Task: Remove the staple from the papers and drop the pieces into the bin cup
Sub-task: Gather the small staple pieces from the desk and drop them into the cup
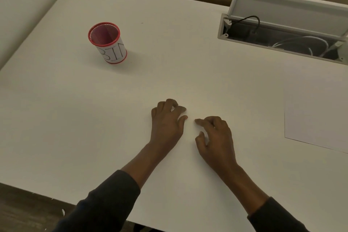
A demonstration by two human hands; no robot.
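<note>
Item, nearest: two dark grey sleeves [105, 203] reaching in over the front edge of a plain white bench [75, 118]. Item: left hand [167, 124], knuckles up, fingers curled with their tips down on the bench, thumb and forefinger a little apart; whether they trap anything tiny cannot be told. Item: right hand [216, 137], just beside the left, forefinger stretched toward it with its tip on the bench, thumb lifted clear, nothing visible in it. Item: staple, not discernible; judged to lie, if anywhere, in the small gap between the two sets of fingertips. Handling, as a judgement: bent wire or fragments, near weightless, stiff, sharp at the ends, prone to skid or flick on a smooth top; best nipped between nail and fingertip across the crown, not at the points. Item, to the right and well apart from the hands: flat white paper sheet [316, 118], thin, limp, easily creased, its far edges lost against the bench; no staple seen on it. Item, farther left: red-rimmed mesh bin cup [108, 43] with a white label lettered BIN, upright, mouth open, light and easily tipped. Item, farthest right: open grey cable tray [282, 39] holding a black cable [252, 19].
</note>
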